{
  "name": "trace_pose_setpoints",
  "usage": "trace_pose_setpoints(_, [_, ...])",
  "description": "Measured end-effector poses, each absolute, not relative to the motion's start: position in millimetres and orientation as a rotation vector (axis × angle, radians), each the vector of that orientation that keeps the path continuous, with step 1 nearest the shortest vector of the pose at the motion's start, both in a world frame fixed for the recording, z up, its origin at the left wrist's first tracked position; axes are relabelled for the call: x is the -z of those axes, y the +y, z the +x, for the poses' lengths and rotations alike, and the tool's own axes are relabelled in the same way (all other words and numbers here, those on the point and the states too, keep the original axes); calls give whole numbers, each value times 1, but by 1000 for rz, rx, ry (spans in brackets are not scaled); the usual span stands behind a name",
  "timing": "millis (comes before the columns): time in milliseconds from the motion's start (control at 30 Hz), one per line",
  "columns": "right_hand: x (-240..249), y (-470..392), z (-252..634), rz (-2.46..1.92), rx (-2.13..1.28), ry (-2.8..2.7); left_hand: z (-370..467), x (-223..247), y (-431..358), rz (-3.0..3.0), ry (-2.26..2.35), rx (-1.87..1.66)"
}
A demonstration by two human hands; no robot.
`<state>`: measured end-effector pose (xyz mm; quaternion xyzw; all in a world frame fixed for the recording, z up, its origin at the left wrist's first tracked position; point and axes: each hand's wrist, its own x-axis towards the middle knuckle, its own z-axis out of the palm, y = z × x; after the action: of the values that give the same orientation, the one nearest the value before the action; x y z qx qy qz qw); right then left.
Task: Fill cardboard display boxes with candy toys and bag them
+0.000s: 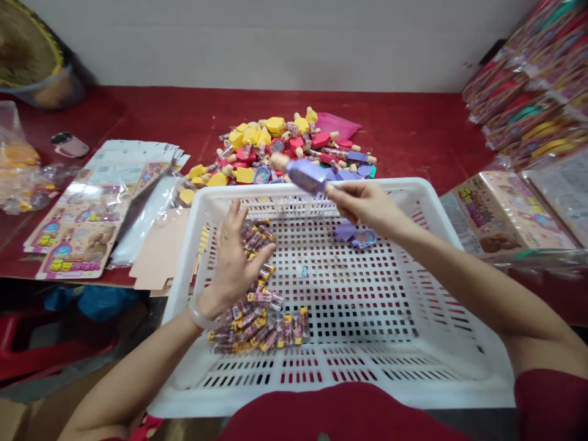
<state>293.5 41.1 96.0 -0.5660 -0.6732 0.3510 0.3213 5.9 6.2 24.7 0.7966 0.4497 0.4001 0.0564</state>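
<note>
My right hand point(367, 205) pinches the end of a purple bottle-shaped item point(307, 176) with a tan knob, held over the far rim of a white slotted basket point(482, 383). Fingers spread, my left hand point(234, 254) is above small clear tubes with yellow caps point(252, 324) on the basket's left side, and it holds nothing. A few purple pieces point(353, 234) lie inside the basket under my right hand. Beyond the far rim is a pile of yellow, red and purple pieces point(275, 127) mixed with tubes.
Printed cards point(78, 248) and beige card sheets point(160, 245) lie at the left, near a pink mug point(70, 146). Packed printed boxes point(489, 214) and stacked bagged items point(528, 110) stand at the right. A pink bag point(337, 124) touches the pile on the red table point(151, 110).
</note>
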Motion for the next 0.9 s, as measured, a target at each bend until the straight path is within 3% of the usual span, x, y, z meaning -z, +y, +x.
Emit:
trace_pose_setpoints(100, [-102,59,309,-1749,-568,-1864,0,-21,6,2319,1364,-1148])
trace_pose_setpoints(233, [-51,52,340,-2281,-97,-2299,1,-18,6,2275,1304,-1086])
trace_pose_setpoints(433, [17,32,366,-2538,-245,-2735,4,-22,12,2159,1284,-979])
trace_pose_setpoints(633, [-31,-4,283,-1872,-773,-2499,12,-21,4,1727,943,-406])
trace_pose_setpoints(767, [-48,-31,228,-1660,-573,-2564,18,-22,1,1325,944,-653])
trace_pose_setpoints(900, [-1,-56,215,-1826,-634,-2910,17,-22,8,1060,1019,-841])
